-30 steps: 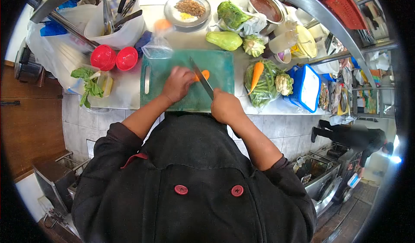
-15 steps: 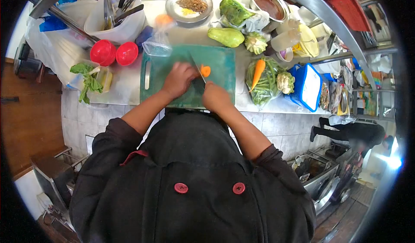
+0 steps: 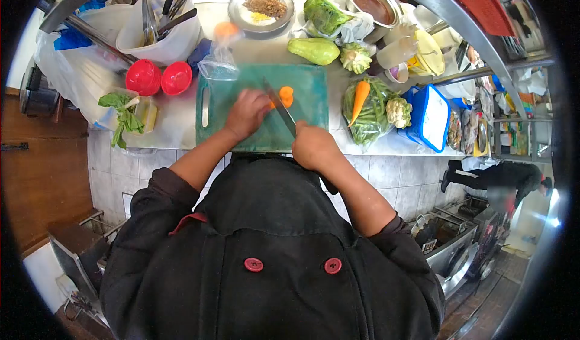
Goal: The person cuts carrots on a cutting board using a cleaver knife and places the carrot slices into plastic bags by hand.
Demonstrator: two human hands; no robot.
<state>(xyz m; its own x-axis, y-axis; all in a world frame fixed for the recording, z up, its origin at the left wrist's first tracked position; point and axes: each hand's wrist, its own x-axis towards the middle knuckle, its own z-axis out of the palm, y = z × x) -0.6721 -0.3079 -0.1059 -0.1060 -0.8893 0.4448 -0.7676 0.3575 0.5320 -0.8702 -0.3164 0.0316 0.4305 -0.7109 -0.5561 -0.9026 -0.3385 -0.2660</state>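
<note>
My right hand (image 3: 316, 148) is wrapped round the handle of a kitchen knife (image 3: 283, 113), whose blade slants up and left over the green cutting board (image 3: 235, 136). To the left of the blade, my left hand (image 3: 248, 111) is closed, its fingers curled on a carrot (image 3: 272, 104) that they mostly cover. Cut carrot pieces (image 3: 286, 93) lie on the board just right of the blade. A clear plastic bag (image 3: 219, 68) rests at the board's upper left corner.
Behind the board stand a metal plate (image 3: 289, 22) of chopped food and a pale green squash (image 3: 314, 51). Right of it are bagged green beans (image 3: 376, 119) with a whole carrot (image 3: 359, 101) on top, and a blue-lidded box (image 3: 432, 119). Red bowls (image 3: 177, 78) sit left. A person (image 3: 504, 180) is far right.
My right hand and the knife handle have shifted right and slightly up. More cut carrot shows beside the blade. My left hand stays in nearly the same place.
</note>
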